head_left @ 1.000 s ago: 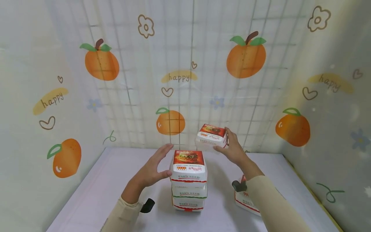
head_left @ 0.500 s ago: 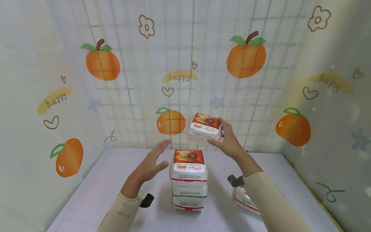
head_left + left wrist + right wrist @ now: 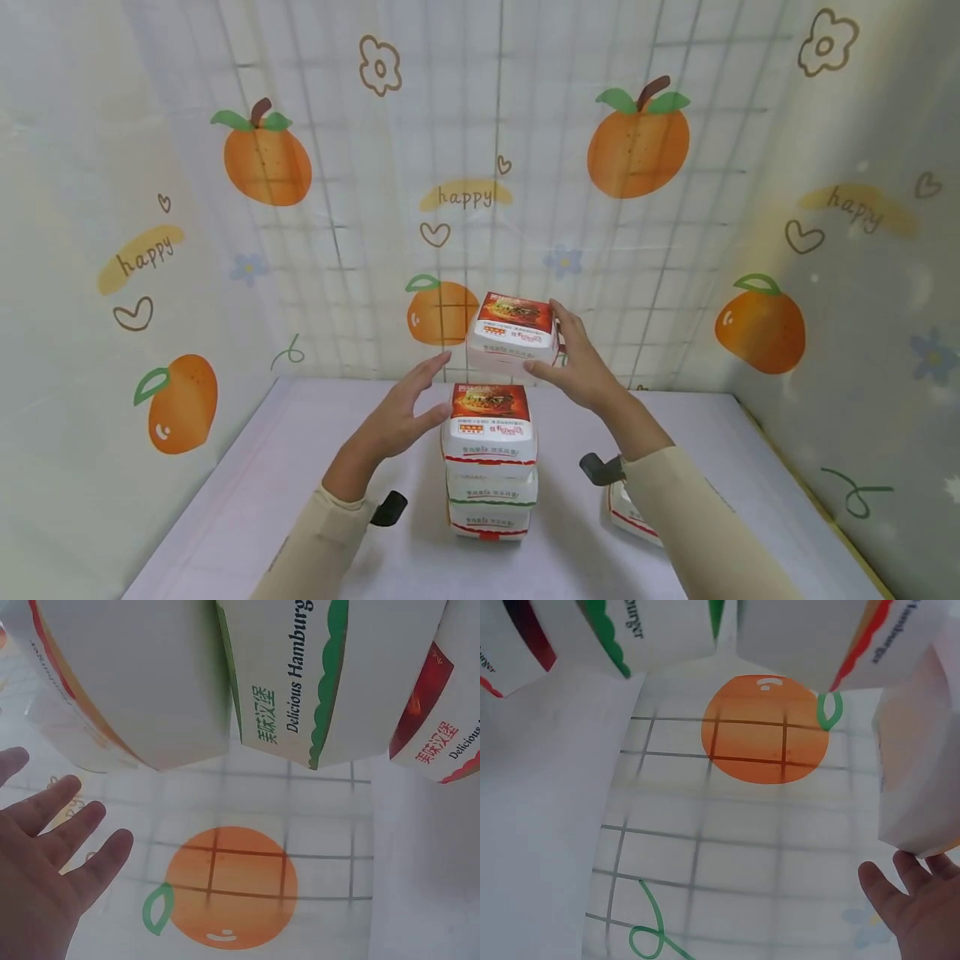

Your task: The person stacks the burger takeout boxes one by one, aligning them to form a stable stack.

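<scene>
A stack of three white hamburger boxes stands on the table. Its top box (image 3: 490, 437) has a burger picture on a red lid. Below it come a green-edged box (image 3: 491, 493) and a red-edged box (image 3: 490, 523). Another hamburger box (image 3: 513, 335) is in the air just above the stack, apart from it, its right side gripped between the thumb and fingers of my right hand (image 3: 581, 367). In the right wrist view, fingers (image 3: 907, 874) touch that box's edge. Left of the stack, my left hand (image 3: 393, 417) holds nothing, fingers spread (image 3: 101, 862).
One more hamburger box (image 3: 630, 512) lies on the table (image 3: 247, 517) at right, partly hidden by the right sleeve (image 3: 697, 508). Behind the table hangs a pale curtain (image 3: 360, 308) with printed oranges, over a wire grid.
My right hand has carried its box left, up at first, from right of the stack to over it. The left hand drew back slightly, then came closer to the stack again.
</scene>
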`<state>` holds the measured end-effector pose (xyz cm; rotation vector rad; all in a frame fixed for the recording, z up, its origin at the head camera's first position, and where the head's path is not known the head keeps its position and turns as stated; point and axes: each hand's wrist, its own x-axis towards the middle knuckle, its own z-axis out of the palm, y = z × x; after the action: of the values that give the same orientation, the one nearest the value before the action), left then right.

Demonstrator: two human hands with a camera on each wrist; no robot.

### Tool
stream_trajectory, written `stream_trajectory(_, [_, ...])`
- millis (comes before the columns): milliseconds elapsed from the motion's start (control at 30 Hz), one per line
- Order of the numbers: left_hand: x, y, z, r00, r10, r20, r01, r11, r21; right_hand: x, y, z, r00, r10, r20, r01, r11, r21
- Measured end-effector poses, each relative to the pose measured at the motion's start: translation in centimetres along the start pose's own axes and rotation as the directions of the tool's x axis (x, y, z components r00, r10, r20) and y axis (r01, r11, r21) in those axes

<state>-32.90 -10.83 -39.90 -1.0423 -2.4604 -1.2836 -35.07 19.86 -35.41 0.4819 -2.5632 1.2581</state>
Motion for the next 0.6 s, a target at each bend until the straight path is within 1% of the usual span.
stream_trajectory(133, [0.3, 0.1, 0.1, 1.0, 0.014, -0.019, -0.015, 1.0, -0.009, -0.2, -0.4, -0.1, 1.0, -0.014, 0.018, 0.014, 1.0, 0.015])
stream_trajectory(300, [0.5, 0.3, 0.0, 0.997, 0.025, -0.075, -0.025, 1.0, 0.001, -0.5, -1.0, -0.1, 0.997, -0.046, 0.057, 0.042, 0.998, 0.053])
stream_trajectory(433, [0.8, 0.5, 0.0, 0.991, 0.026, -0.129, -0.025, 1.0, 0.009, -0.7, -1.4, 0.0, 0.995, -0.069, 0.078, 0.065, 0.997, 0.05])
stream_trajectory(600, [1.2, 0.8, 0.0, 0.983, 0.022, -0.184, -0.013, 0.999, 0.052, -1.0, -2.0, 0.1, 0.993, -0.075, 0.09, 0.072, 0.997, 0.041])
